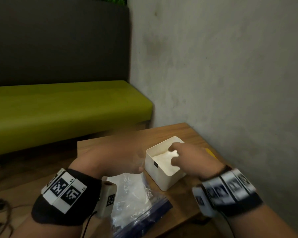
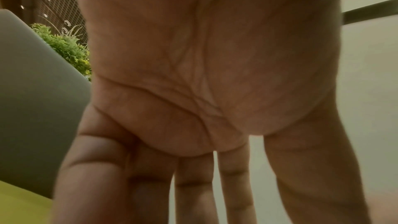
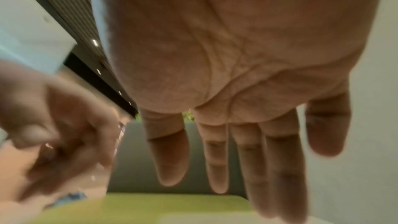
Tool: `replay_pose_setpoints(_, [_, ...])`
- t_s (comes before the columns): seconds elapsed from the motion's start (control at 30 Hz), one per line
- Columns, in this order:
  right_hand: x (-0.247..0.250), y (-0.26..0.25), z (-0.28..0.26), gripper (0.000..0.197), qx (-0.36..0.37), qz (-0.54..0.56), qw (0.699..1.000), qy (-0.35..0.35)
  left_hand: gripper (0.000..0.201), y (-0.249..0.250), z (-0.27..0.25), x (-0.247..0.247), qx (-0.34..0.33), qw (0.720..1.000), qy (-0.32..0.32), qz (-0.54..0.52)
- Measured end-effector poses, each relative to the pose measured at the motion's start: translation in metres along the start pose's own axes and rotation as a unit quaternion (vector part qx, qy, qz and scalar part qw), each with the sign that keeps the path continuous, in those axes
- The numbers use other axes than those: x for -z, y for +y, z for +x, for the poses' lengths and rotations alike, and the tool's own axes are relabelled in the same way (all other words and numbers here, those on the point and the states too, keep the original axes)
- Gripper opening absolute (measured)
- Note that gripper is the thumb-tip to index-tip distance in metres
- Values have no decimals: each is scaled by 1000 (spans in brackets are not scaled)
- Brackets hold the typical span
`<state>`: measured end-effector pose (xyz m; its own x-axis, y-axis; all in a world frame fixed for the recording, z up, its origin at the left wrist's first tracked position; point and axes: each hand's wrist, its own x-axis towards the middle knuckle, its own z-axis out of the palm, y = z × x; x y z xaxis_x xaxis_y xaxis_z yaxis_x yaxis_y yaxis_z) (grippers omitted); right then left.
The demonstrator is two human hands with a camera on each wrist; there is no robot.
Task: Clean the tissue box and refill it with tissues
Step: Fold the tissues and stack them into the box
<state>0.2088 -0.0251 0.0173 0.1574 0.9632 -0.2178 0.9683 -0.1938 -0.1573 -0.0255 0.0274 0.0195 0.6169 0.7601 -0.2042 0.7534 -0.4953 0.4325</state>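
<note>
1. Tissue box, white and open-topped, stands on the wooden table near the wall corner; white tissues already lie inside it.
2. Right hand reaches over the box's far-right rim, fingers straight and spread in the right wrist view, fingertips down on the tissues and gripping nothing; it looks to be pressing the stack flat.
3. Left hand hovers just beside the box's left wall, blurred; its wrist view shows the fingers extended and slack, holding nothing that I can make out.
4. Clear plastic bag with a blue edge lies on the table near the person, below the left hand and in front of the box.
5. Judgement: the refill step is in hand, probably near its end. Next calls for seating the stack evenly below the rim, then closing the box; no lid is in view.
</note>
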Motion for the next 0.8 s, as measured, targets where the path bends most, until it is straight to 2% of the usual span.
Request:
replay_pose_setpoints(0.03, [0, -4, -22, 34, 48, 48, 998, 3, 35, -2, -1, 1, 4, 1000, -3, -2])
replay_pose_setpoints(0.1, [-10, -16, -56, 30, 145, 92, 984, -38, 35, -5, -1, 2, 8, 1000, 2, 6])
replay_pose_setpoints(0.17, [-30, -27, -70, 39, 242, 59, 965, -78, 38, -7, -1, 3, 5, 1000, 13, 16])
replay_pose_setpoints(0.27, [-69, -36, -65, 53, 319, -69, 944, -44, 37, -3, -4, 3, -1, 1000, 19, 17])
replay_pose_setpoints(0.3, [-78, -38, -60, 51, 316, -96, 944, -13, 37, -1, -5, 2, -3, 1000, 18, 21])
replay_pose_setpoints(0.37, [-81, -40, -56, 38, 290, -73, 953, 49, 37, 3, -6, 2, -6, 1000, 12, 24])
replay_pose_setpoints(0.47, [-66, -39, -53, 20, 208, 64, 967, 132, 46, 6, -9, 2, -7, 1000, -12, 6])
replay_pose_setpoints(0.53, [-53, -42, -48, 15, 149, 146, 960, 189, 56, 9, -12, 3, -9, 999, -44, -24])
replay_pose_setpoints(0.6, [-43, -50, -41, 12, 112, 176, 950, 232, 65, 16, -14, 2, -11, 998, -57, -24])
replay_pose_setpoints(0.7, [-36, -59, -29, 33, 108, 193, 938, 268, 60, 22, -13, -2, -22, 999, 7, 26])
replay_pose_setpoints(0.77, [-36, -58, -26, 46, 115, 187, 931, 293, 47, 18, -8, -1, -35, 995, 88, 2])
replay_pose_setpoints(0.8, [-36, -56, -26, 45, 140, 154, 921, 328, 39, 15, -5, 1, -41, 990, 136, -18])
